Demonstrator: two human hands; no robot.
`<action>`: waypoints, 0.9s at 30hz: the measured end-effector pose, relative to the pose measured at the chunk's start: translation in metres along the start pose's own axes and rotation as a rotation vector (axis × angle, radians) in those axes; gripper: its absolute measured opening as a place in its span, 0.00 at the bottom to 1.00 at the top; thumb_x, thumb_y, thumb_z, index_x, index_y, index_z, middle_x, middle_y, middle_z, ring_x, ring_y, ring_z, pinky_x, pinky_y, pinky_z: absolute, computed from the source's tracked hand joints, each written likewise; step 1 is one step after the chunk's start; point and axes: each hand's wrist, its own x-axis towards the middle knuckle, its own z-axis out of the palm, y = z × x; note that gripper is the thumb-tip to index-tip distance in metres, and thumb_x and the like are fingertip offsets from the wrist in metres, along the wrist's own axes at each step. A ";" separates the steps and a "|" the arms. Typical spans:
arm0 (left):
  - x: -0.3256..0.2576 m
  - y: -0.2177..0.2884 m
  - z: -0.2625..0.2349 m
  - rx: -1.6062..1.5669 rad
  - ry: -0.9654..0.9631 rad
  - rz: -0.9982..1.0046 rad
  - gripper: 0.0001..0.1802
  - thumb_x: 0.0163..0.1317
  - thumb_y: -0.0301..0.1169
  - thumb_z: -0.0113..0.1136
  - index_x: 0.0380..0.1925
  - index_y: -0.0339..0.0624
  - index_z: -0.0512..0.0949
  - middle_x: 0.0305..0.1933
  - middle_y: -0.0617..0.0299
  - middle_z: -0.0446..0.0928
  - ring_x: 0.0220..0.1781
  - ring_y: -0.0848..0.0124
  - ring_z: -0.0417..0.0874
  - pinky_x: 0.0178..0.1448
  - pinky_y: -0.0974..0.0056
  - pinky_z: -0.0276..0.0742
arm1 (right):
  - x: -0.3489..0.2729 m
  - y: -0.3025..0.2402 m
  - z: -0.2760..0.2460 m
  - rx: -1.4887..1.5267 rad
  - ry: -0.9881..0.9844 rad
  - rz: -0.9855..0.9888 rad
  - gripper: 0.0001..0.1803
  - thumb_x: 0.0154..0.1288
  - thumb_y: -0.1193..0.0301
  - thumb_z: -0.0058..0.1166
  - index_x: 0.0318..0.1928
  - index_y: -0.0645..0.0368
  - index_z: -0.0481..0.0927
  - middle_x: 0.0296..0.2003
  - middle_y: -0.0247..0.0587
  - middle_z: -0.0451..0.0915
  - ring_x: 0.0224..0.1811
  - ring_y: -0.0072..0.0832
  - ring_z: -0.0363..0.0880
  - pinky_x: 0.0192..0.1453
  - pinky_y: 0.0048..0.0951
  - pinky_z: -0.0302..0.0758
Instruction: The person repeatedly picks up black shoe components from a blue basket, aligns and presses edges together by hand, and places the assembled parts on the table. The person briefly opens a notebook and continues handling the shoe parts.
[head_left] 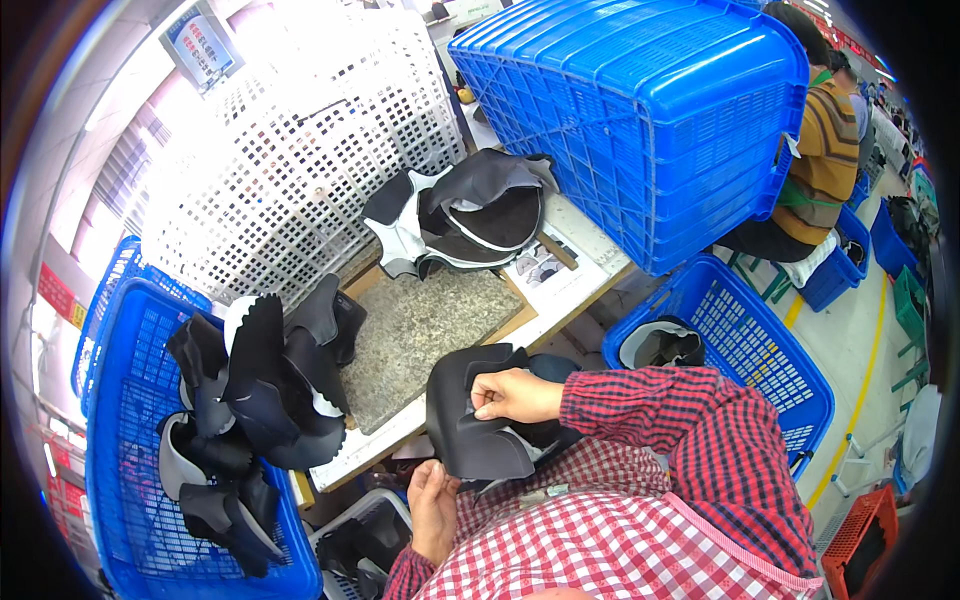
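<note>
While pinched, leather piece [470,420] between hands.

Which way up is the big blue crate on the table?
Tipped. The big blue crate leans with its ribbed base facing the camera and its rim against the table.

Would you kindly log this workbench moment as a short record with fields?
Right hand: pinches the top edge of a black shoe upper piece
Left hand: grips that piece's lower edge
Bench: grey stone slab, pile of black uppers
Left side: blue basket hung with black pieces
Behind: white basket, overturned blue crate
</note>
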 end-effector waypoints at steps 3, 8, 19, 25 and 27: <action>-0.010 0.006 0.006 -0.688 -0.033 -0.323 0.24 0.75 0.39 0.62 0.64 0.36 0.72 0.69 0.46 0.72 0.74 0.57 0.73 0.79 0.54 0.68 | -0.009 0.004 0.002 -0.073 0.030 -0.025 0.10 0.66 0.69 0.67 0.42 0.59 0.80 0.37 0.42 0.85 0.42 0.37 0.86 0.47 0.37 0.80; -0.019 0.004 0.026 -0.428 -0.111 -0.143 0.32 0.73 0.39 0.65 0.71 0.36 0.67 0.72 0.52 0.71 0.74 0.57 0.71 0.80 0.53 0.62 | -0.011 0.004 0.025 -0.010 0.075 -0.046 0.10 0.67 0.70 0.66 0.42 0.60 0.79 0.39 0.44 0.84 0.43 0.38 0.85 0.48 0.37 0.80; 0.017 0.020 0.059 0.361 0.044 0.235 0.22 0.70 0.21 0.62 0.63 0.32 0.72 0.57 0.58 0.80 0.55 0.72 0.81 0.61 0.66 0.77 | -0.028 -0.029 0.007 -0.425 0.267 -0.336 0.21 0.60 0.56 0.73 0.38 0.54 0.75 0.31 0.37 0.77 0.34 0.39 0.81 0.37 0.42 0.77; 0.025 0.020 0.076 0.483 -0.099 0.273 0.22 0.72 0.25 0.63 0.64 0.33 0.71 0.57 0.57 0.80 0.56 0.71 0.80 0.62 0.65 0.76 | -0.037 -0.026 0.005 -0.304 0.112 -0.010 0.26 0.62 0.47 0.70 0.28 0.55 0.75 0.22 0.40 0.80 0.23 0.43 0.82 0.27 0.39 0.74; 0.026 0.020 0.079 0.495 -0.066 0.232 0.23 0.72 0.25 0.63 0.64 0.33 0.71 0.58 0.57 0.80 0.57 0.71 0.80 0.63 0.65 0.76 | -0.042 -0.022 0.006 -0.333 0.168 -0.093 0.24 0.63 0.49 0.69 0.29 0.56 0.75 0.23 0.40 0.81 0.23 0.43 0.82 0.27 0.39 0.76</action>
